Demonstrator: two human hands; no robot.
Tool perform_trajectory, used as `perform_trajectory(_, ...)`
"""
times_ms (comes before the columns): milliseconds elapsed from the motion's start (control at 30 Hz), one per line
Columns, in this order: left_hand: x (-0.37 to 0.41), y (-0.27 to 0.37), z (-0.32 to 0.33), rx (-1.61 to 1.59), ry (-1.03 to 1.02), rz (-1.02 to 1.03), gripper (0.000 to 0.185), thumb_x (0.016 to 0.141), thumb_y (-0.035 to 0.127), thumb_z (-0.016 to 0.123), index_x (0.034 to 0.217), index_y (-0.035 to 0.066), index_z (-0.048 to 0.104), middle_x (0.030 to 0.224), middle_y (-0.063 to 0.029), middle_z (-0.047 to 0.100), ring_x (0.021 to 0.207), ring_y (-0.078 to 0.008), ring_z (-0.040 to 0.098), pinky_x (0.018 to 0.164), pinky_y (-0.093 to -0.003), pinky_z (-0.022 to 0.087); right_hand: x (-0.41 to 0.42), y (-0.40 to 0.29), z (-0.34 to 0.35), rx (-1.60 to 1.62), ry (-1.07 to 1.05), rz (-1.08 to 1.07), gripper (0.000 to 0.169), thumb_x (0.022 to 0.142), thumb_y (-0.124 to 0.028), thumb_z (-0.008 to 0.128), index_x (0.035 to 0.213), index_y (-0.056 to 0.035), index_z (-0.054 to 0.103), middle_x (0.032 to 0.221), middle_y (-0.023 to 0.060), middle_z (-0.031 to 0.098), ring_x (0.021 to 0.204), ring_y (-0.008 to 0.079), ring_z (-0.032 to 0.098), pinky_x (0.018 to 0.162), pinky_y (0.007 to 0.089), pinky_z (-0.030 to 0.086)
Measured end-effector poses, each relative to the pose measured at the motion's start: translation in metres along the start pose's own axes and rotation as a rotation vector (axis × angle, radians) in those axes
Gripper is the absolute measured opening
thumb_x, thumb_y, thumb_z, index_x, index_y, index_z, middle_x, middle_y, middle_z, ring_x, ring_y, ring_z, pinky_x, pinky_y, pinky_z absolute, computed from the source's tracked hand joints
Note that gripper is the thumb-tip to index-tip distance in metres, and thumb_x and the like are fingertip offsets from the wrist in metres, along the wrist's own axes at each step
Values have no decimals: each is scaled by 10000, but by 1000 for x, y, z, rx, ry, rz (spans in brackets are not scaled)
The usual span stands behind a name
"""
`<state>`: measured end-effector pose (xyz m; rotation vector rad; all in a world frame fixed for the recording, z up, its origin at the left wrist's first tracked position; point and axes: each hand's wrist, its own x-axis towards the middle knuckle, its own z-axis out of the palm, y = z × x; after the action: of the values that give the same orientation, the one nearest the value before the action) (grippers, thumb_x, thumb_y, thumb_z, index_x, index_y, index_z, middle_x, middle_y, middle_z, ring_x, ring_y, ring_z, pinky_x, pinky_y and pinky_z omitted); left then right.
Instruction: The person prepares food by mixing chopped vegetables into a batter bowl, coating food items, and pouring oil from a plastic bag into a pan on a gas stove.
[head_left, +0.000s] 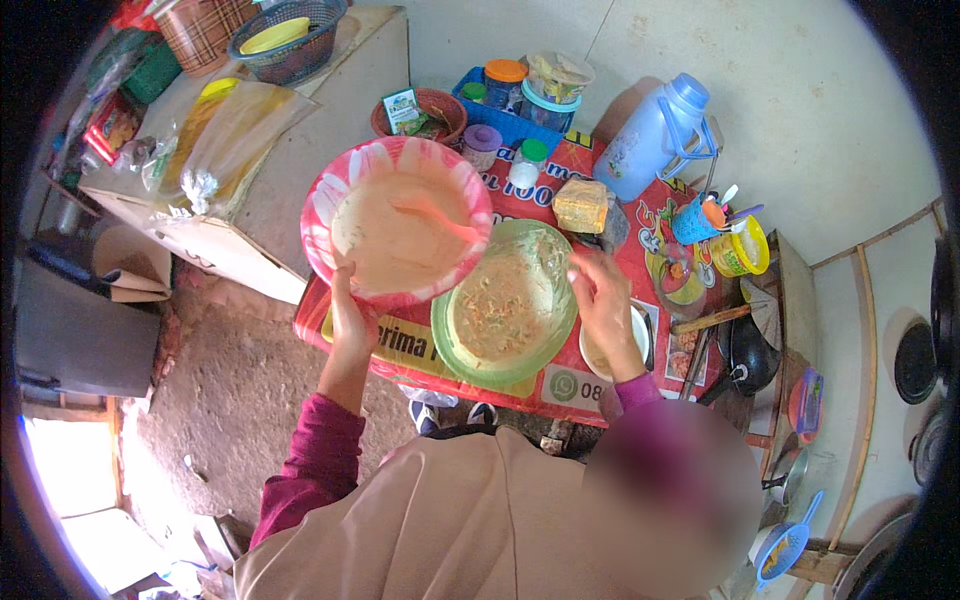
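My left hand (352, 315) grips the near left rim of a pink-and-white plastic bowl (315, 225), raised and overlapping the far left side of a green bowl. A pale, thin batter (397, 255) fills its bottom, and an orange-pink plastic spoon (435, 217) lies in it. The green plastic bowl (442, 337) rests on the table and holds a batter mixed with shredded vegetables (502, 307). Beside its right rim is my right hand (600, 300), fingers loosely curled and nothing visible in them. Whether its fingertips touch the rim is unclear. Under that wrist stands a white bowl (640, 330), partly hidden.
A red printed cloth (525, 176) covers the table. Behind the bowls stand a blue basket of jars (517, 131), a green-lidded jar (527, 169), a yellow wrapped block (581, 206) and a blue thermos flask (649, 142). A black wok (754, 360) sits at right, a cabinet (330, 127) at left.
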<state>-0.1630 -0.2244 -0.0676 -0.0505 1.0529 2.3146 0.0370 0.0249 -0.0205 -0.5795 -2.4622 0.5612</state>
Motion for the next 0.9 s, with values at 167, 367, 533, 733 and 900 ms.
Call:
perform_trajectory(167,42,-15,-28,-4,75,23,576,806,360,489,1282,68,350,1224,-129,470,1089,-294,505,841,-454,474,14,-20,26,104,-14,-64,203,795,-157,596,976,-66,611,944,137,595,890,329,559,759,440,426)
perform_trajectory(367,56,-30,-29,-56,143,-5,570,788,303,516,1267,31,369,1194,-146,484,1078,-319,492,894,-458,426,76,-61,109,-156,-68,-262,137,774,-219,616,838,-100,638,872,69,564,871,242,524,732,417,360)
perform_trajectory(533,62,-44,-41,-103,183,-63,619,776,306,535,1298,39,338,1228,-143,474,1087,-317,493,923,-460,408,103,-54,167,-567,-206,-378,125,757,-248,587,774,-145,656,826,20,539,880,222,489,722,434,315)
perform_trajectory(733,85,-55,-72,-142,57,3,562,801,288,508,1301,104,327,1220,-112,470,1059,-280,519,762,-433,519,159,-51,127,-398,-92,-290,86,758,-168,547,722,-137,619,757,47,596,784,246,557,681,442,316)
perform_trajectory(900,101,-50,-69,-87,186,-30,497,813,313,543,1229,71,417,1137,-113,514,982,-275,561,674,-433,559,172,-13,138,-148,-414,-206,90,781,-167,564,734,-101,604,718,102,606,798,297,583,658,422,418)
